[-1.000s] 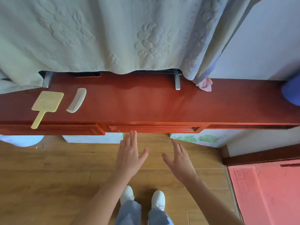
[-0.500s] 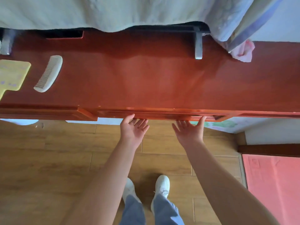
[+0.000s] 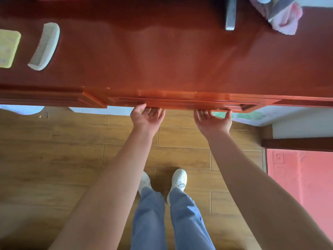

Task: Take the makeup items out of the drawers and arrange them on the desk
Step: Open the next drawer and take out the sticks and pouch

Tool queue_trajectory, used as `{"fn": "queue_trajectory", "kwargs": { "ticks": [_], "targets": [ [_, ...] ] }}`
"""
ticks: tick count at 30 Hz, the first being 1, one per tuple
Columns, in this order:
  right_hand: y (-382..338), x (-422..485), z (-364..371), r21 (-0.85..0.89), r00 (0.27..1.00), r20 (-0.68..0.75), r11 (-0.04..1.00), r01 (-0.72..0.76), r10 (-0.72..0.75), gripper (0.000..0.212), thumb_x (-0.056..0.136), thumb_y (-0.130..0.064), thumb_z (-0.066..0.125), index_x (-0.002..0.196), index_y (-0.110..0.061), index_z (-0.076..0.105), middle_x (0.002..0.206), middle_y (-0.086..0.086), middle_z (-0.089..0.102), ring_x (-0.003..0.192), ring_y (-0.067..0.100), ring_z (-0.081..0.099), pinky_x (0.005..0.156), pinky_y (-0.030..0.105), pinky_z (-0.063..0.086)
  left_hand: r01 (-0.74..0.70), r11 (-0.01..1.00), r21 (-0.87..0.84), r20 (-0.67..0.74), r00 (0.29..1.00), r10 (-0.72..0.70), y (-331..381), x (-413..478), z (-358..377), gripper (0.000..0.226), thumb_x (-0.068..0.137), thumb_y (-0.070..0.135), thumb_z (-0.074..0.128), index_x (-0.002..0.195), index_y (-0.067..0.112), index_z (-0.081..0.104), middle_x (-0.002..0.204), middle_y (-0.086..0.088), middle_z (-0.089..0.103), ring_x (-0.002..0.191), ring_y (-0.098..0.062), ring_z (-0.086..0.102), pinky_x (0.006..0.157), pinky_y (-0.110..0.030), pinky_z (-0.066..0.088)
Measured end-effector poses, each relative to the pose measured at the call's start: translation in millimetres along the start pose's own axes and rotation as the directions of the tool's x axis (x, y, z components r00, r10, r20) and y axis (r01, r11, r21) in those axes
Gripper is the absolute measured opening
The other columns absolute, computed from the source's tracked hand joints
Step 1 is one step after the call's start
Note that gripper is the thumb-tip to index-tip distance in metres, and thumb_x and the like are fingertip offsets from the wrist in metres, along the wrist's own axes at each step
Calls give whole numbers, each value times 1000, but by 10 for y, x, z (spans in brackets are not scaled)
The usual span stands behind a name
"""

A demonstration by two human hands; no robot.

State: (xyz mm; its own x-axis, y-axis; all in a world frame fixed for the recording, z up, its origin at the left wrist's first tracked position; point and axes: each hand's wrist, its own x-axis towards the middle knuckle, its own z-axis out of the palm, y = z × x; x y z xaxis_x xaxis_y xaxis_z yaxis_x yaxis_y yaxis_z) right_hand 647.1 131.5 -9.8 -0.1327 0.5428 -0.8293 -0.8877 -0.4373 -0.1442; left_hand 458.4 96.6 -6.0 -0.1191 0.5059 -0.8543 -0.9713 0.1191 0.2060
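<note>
Left hand (image 3: 146,117) is palm up at the drawer (image 3: 180,104), thumb against the lower edge of the front, fingers reaching in under it; their tips are hidden, so whether they hook the wood cannot be told. Right hand (image 3: 213,120) lies the same way a little further along the same front, thumb up against the edge, fingertips out of sight below it; neither hand carries anything loose. The drawer front sits nearly flush under the desk (image 3: 162,60), with a small dark gap at its right end; the front to its left (image 3: 54,98) stands further forward.

The desk top is glossy red-brown wood and bare over the drawer. At its far left lies a comb (image 3: 45,46), teeth to the left, and just beside it a yellow flat item (image 3: 8,48), cut by the frame edge. A grey bracket (image 3: 230,15) and a pink cloth (image 3: 284,20) sit at the back right.

Below is a wood-plank floor (image 3: 54,159), open to the left of the white shoes (image 3: 178,179) and jeans (image 3: 149,213); to the right lies a red mat (image 3: 302,186), a square pattern pressed into its corner, with a dark sill (image 3: 297,144) and a white wall (image 3: 302,127) beyond it; a green-printed sheet (image 3: 252,115) shows under the desk edge.
</note>
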Motion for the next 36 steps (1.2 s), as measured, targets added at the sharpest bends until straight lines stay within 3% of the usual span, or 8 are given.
{"fn": "queue_trajectory", "kwargs": {
  "ticks": [7, 10, 12, 22, 27, 30, 33, 36],
  "targets": [
    [177, -340, -354, 59, 996, -87, 998, -3, 9, 75, 89, -63, 34, 140, -7, 33, 148, 10, 34, 138, 22, 31, 104, 42, 30, 34, 998, 56, -113, 993, -27, -91, -324, -333, 48, 86, 10, 38, 134, 3, 39, 132, -17, 45, 121, -31, 46, 97, -44, 38],
    [257, -578, -588, 81, 992, -127, 997, -11, 22, 68, 89, -62, 33, 129, -8, 42, 146, 9, 39, 137, 22, 33, 103, 40, 30, 60, 997, 49, -165, 985, -51, -184, -503, -590, 42, 87, 10, 32, 127, 2, 42, 136, -17, 43, 123, -31, 44, 97, -44, 36],
    [320, -726, -732, 80, 987, -160, 997, -10, 23, 71, 90, -62, 32, 136, -8, 38, 148, 9, 35, 139, 22, 29, 106, 41, 28, 75, 996, 53, -202, 977, -63, -244, -624, -760, 36, 88, 11, 30, 119, 3, 46, 133, -17, 45, 123, -29, 44, 95, -44, 36],
    [546, -1250, -1335, 87, 972, -232, 996, -19, 39, 72, 90, -61, 29, 141, -10, 34, 151, 8, 32, 141, 20, 25, 111, 41, 22, 126, 991, 39, -288, 951, -110, -459, -1070, -1429, 44, 94, 21, 22, 128, 4, 44, 138, -17, 43, 128, -31, 41, 99, -46, 31],
    [615, -1389, -1540, 94, 975, -217, 995, -20, 40, 63, 90, -58, 34, 126, -9, 49, 137, 8, 50, 126, 24, 44, 109, 41, 29, 150, 989, -3, -261, 954, -145, -507, -1196, -1668, 49, 95, 26, 19, 136, 5, 37, 144, -16, 39, 133, -29, 37, 103, -48, 29],
    [606, -1407, -1544, -29, 974, -226, 1000, -7, 0, 47, 92, -43, 33, 116, -9, 54, 128, 7, 56, 122, 25, 49, 110, 42, 31, 158, 980, 118, -245, 961, -125, -499, -1267, -1640, 47, 97, 20, 19, 138, 5, 36, 143, -15, 40, 136, -31, 34, 108, -49, 26],
    [592, -1484, -1502, -332, 951, -300, 943, -30, -75, 34, 94, -26, 30, 109, -9, 55, 108, 10, 61, 107, 28, 57, 100, 43, 42, 201, 871, 449, -282, 956, -75, -462, -1328, -1648, 43, 99, 10, 20, 138, -4, 31, 138, -21, 46, 123, -34, 49, 98, -45, 40],
    [570, -1733, -1409, -752, 940, -308, 643, -146, -147, 22, 95, -14, 39, 105, -5, 56, 92, 9, 64, 76, 22, 61, 64, 33, 49, 261, 493, 830, -284, 958, -29, -325, -1503, -1606, 29, 97, 14, 36, 118, 1, 51, 91, -9, 65, 74, -18, 64, 57, -28, 46]
  ]
}}
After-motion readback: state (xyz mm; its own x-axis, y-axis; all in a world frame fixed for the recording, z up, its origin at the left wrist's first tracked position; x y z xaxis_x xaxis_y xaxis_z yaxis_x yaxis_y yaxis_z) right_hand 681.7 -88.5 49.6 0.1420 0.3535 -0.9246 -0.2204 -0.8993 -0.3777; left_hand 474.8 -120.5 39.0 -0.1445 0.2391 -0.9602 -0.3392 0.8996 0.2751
